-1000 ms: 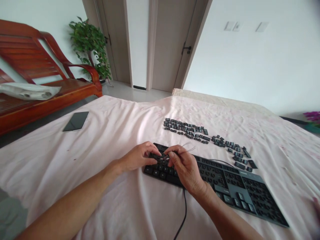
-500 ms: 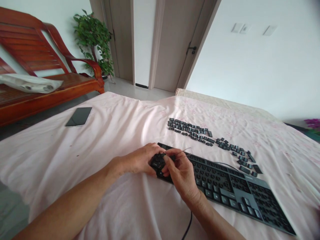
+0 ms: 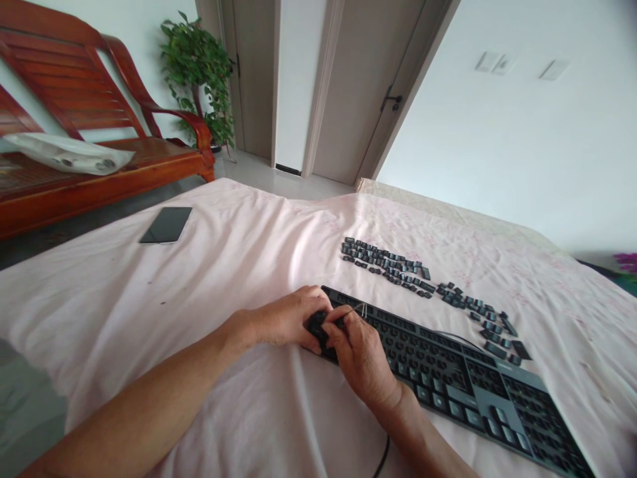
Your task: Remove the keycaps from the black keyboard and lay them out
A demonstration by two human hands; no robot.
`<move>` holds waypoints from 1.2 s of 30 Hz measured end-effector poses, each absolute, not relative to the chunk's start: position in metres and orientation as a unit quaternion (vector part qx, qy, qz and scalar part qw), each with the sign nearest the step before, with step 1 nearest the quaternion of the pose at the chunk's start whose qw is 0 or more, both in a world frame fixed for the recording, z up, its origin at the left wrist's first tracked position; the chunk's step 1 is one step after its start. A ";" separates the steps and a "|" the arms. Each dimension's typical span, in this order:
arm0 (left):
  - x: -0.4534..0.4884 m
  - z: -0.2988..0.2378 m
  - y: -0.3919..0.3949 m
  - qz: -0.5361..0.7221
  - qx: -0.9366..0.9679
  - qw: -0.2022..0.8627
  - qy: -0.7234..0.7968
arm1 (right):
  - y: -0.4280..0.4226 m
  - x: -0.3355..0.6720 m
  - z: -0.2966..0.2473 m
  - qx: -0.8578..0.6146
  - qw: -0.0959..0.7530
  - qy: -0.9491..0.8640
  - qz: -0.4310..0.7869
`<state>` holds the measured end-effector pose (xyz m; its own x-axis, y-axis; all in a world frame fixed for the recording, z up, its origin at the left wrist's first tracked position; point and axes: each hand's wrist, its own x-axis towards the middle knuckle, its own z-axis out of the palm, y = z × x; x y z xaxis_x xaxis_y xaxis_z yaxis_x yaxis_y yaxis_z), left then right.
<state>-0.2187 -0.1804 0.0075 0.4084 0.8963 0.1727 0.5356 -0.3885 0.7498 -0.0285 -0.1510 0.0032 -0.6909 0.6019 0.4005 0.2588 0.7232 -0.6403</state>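
Over the left end of a black keyboard (image 3: 428, 358), my left hand (image 3: 298, 315) is closed around a dark black piece (image 3: 315, 324); fingers hide most of it, and I cannot tell whether it is part of the keyboard. My right hand (image 3: 361, 352) is pinched against the same piece, its fingertips close to my left fingers. From the right hand's grip a thin wire tool (image 3: 363, 309), like a wire keycap puller, sticks out toward the upper right. Many sockets on the keyboard lack caps; several keycaps (image 3: 500, 415) remain along its near side.
Loose black keycaps (image 3: 383, 259) lie in rows beyond the keyboard, with another group (image 3: 490, 322) farther right. A phone or tablet (image 3: 166, 224) rests at the left of the pink cloth (image 3: 239, 245). A black cable (image 3: 382, 457) runs below my right wrist. A wooden bench (image 3: 164, 166) stands left.
The view has shifted slightly, so the scene sits farther right. My right hand has turned a little, and its fingers now cover more of the black piece. The wires point more upright.
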 end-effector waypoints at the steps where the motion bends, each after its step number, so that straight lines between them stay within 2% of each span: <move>1: -0.219 0.006 -0.180 0.295 0.781 0.310 0.455 | -0.152 -0.028 0.002 -0.244 0.304 -0.878 0.277; 14: -0.219 0.004 -0.181 0.306 0.793 0.286 0.443 | -0.158 -0.025 -0.008 -0.257 0.318 -0.866 0.288; 23: -0.219 0.003 -0.181 0.302 0.798 0.274 0.443 | -0.162 -0.017 -0.015 -0.297 0.401 -0.807 0.316; 29: -0.218 0.005 -0.182 0.301 0.789 0.283 0.454 | -0.159 -0.022 -0.011 -0.317 0.334 -0.817 0.348; 36: -0.216 0.007 -0.188 0.300 0.751 0.292 0.510 | -0.155 -0.031 -0.005 -0.356 0.319 -0.776 0.411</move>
